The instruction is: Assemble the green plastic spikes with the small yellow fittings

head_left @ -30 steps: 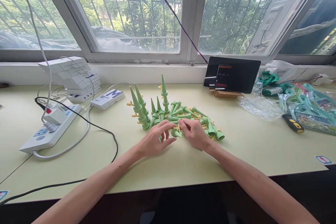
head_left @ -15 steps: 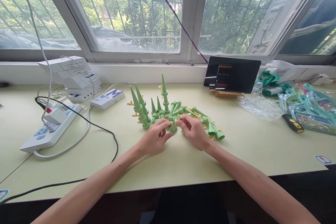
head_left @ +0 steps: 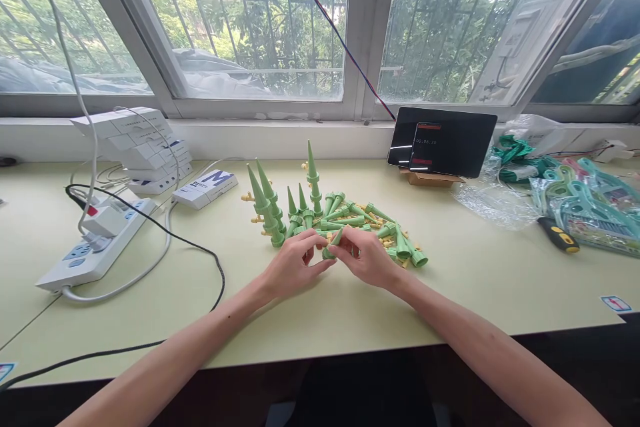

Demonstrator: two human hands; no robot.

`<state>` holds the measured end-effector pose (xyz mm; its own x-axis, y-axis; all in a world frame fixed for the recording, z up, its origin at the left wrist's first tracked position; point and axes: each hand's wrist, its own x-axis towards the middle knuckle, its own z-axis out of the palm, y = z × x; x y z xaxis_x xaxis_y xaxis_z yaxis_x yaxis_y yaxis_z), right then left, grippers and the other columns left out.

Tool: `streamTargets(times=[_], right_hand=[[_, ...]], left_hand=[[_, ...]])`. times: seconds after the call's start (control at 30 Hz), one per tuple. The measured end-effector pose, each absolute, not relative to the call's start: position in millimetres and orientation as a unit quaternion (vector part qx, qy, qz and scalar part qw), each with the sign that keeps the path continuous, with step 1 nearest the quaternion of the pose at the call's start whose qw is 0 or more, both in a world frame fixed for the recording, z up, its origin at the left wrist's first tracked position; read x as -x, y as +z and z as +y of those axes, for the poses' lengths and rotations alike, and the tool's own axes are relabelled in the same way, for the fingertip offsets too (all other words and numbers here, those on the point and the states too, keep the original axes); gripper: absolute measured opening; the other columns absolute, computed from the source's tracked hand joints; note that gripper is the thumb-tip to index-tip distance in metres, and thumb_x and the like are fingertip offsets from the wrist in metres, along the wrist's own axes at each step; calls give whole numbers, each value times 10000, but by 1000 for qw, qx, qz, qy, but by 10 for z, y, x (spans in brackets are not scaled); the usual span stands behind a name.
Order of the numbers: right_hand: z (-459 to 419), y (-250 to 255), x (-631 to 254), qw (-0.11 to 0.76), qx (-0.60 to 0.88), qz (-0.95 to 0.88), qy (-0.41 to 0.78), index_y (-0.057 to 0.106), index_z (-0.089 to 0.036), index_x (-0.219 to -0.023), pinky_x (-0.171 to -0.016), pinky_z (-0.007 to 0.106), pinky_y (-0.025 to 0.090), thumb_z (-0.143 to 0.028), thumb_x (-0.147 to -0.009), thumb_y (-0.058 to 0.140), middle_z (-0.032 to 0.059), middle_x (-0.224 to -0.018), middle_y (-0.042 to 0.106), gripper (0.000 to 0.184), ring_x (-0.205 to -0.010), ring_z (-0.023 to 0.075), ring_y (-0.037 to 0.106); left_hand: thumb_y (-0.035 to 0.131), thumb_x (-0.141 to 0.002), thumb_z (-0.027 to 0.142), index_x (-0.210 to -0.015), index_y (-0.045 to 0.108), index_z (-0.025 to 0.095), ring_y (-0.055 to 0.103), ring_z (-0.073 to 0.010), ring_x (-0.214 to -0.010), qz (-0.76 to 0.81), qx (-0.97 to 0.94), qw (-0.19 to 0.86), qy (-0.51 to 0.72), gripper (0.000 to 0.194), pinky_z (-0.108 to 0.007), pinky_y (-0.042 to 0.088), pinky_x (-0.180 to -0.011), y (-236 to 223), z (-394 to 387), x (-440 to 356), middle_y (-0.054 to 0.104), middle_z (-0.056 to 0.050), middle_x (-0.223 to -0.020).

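Between my hands is a green plastic plant watering spike (head_left: pixel 337 238) with a small yellow valve, partly covered by fingers. The fingertips of my left hand (head_left: pixel 297 259) are closed on its left side near the base. My right hand (head_left: pixel 367 255) pinches it from the right. Just beyond, several stacked green spikes (head_left: pixel 270 210) stand upright on the left, their yellow valves sticking out sideways. A taller stack (head_left: pixel 314 180) stands behind the left hand. A heap of loose green spikes (head_left: pixel 403 243) with yellow valves lies behind and right of my right hand.
A white power strip (head_left: pixel 100 260) with plugs and cables lies left, near white boxes (head_left: pixel 145 150) and a single white box (head_left: pixel 206 188). Back right, a tablet (head_left: pixel 470 143) leans with a phone before it. A black-yellow tool handle (head_left: pixel 559 235) lies beside bagged teal items (head_left: pixel 590 203).
The spike between my hands has turned from tip-right to upright, then leaned slightly right. My right hand has moved left and now grips it. The stacks and heap have stayed put.
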<state>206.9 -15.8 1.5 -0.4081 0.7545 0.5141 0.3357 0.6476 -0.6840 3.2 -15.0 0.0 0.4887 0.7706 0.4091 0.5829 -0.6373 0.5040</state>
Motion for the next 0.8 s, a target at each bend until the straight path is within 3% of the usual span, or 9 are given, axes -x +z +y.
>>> streamTargets(times=[0.57, 0.8], right_hand=[[-164, 42, -2076, 456, 368, -768, 256, 544, -195, -882, -553, 247, 427, -290, -917, 549, -13, -681, 560, 101, -582, 121, 498], [-164, 45, -2071, 457, 365, -770, 255, 537, -192, -862, -544, 243, 393, -314, -960, 494, -25, -653, 508, 162, -558, 110, 443]], left_hand=[[635, -900, 344, -948, 647, 184, 425, -83, -544, 381, -853, 153, 322, 168, -229, 402, -547, -15, -122, -14, 572, 4, -765], [639, -893, 348, -906, 627, 184, 416, -85, -550, 383, -855, 145, 319, 165, -232, 393, -551, -21, -132, -25, 561, 8, -752]])
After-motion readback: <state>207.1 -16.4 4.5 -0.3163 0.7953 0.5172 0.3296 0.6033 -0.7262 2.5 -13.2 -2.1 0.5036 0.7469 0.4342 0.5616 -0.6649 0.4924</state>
